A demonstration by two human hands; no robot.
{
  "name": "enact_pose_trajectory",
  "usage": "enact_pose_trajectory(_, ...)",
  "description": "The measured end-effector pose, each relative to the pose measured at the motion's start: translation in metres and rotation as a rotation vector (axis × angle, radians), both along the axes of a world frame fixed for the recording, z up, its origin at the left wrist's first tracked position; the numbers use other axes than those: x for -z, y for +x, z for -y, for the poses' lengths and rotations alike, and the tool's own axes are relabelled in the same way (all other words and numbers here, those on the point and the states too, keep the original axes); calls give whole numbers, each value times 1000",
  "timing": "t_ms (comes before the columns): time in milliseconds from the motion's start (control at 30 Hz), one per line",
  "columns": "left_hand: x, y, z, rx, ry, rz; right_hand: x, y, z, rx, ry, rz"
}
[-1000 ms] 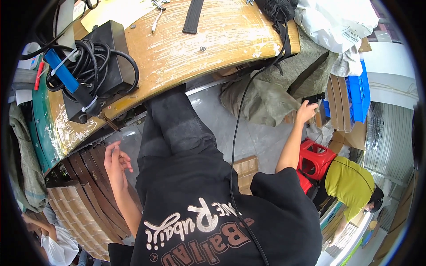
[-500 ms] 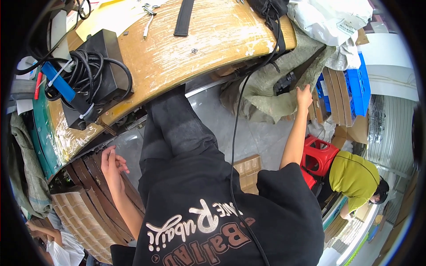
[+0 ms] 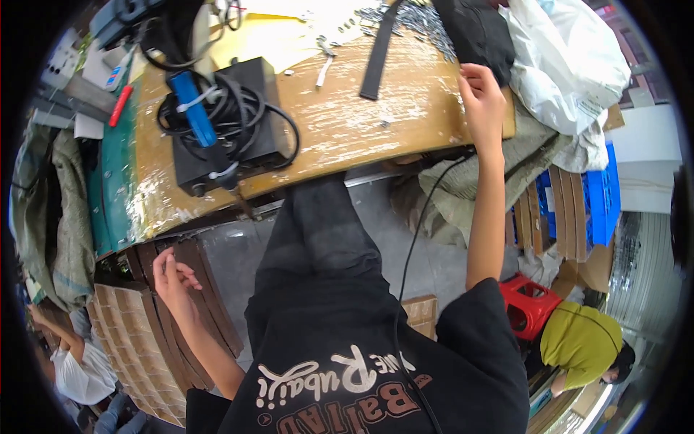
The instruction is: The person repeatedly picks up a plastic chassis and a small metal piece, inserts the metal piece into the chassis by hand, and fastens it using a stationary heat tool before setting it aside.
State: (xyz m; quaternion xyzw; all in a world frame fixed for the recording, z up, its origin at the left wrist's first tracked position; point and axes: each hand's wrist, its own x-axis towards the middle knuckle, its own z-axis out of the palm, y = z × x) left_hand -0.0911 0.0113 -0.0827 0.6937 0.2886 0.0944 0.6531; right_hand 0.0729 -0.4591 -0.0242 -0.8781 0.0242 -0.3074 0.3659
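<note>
Over the right end of the wooden table, my right hand (image 3: pixel 483 101) has bent fingers, with a gap between thumb and forefinger and nothing visible in them. Close by are a black bag (image 3: pixel 473 36) and a pile of small grey metal parts (image 3: pixel 423 27). My left hand (image 3: pixel 175 286) hangs below the table's edge at the left, beside stacked brown boards (image 3: pixel 195 296). Its fingers are loosely curled and apart, holding nothing. A black strap (image 3: pixel 377 65) lies on the tabletop (image 3: pixel 325 123), with a small white-handled piece (image 3: pixel 323 69) to its left.
A black box (image 3: pixel 249 170) with coiled cables and a blue-handled tool (image 3: pixel 192 108) stands at the table's left. White sacks (image 3: pixel 567 58) lie right, above blue crates (image 3: pixel 601 195). A cable (image 3: pixel 413 249) crosses my front. People sit at both sides, one near a red stool (image 3: pixel 524 304).
My right hand has left the grey-green sack at the right and moved up over the tabletop near the metal parts. The view has shifted. My left hand stays low at the left.
</note>
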Motion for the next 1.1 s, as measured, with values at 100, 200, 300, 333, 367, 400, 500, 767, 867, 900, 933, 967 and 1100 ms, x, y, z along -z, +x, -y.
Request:
enact_pose_trajectory(100,-26,4,-27,-76,94,189,15,63,0,-71,-255,31)
enact_pose_trajectory(200,-61,7,-48,-191,245,284,18,105,6,-154,-471,57)
enact_pose_trajectory(300,-80,18,-81,-236,335,386,16,135,36,-75,-520,-322)
enact_pose_trajectory(333,-87,22,-92,-248,375,377,16,138,43,-98,-448,-389)
enact_pose_trajectory(367,-89,35,-106,-225,410,391,23,141,82,-167,-459,-314)
enact_pose_trajectory(400,-93,38,-124,-247,492,387,22,142,75,-177,-328,-464)
enact_pose_trajectory(500,-101,45,-175,-378,988,275,5,124,39,-273,-296,-582)
enact_pose_trajectory(767,-100,145,-301,-98,1235,-52,9,97,1,-136,-729,-339)
enact_pose_trajectory(867,-75,190,-333,12,1289,-47,-2,83,-10,-45,-694,-380)
enact_pose_trajectory(900,-70,200,-334,20,1283,-41,-4,79,-10,-33,-618,-410)
enact_pose_trajectory(933,-65,208,-336,41,1384,-176,-6,75,-10,-22,-542,-438)
enact_pose_trajectory(967,-61,216,-337,62,1483,-314,-6,71,-10,-13,-547,-441)
enact_pose_trajectory(1100,-62,219,-355,129,1358,-303,18,64,-5,-8,-418,-253)
